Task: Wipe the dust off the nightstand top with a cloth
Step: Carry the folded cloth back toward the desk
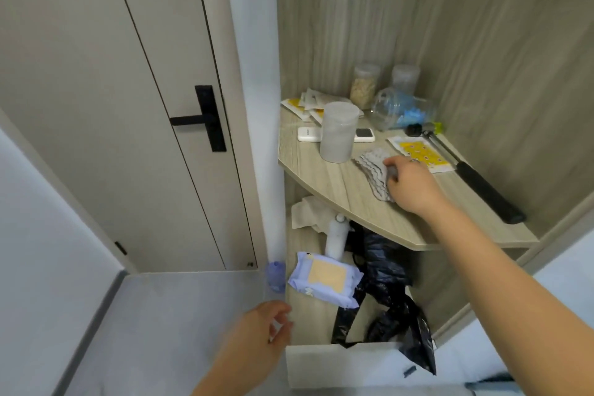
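Right hand (409,185) pressing grey cloth (374,172) flat on nightstand top (324,183) — wiping begun, clutter beyond hand unmoved. Left hand (265,331) loosely curled, empty — most surface left.

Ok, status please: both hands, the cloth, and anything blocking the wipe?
Right hand pressing cloth on nightstand top. Left hand low, empty. Frosted jar, yellow sheet and black-handled tool crowd the cloth.
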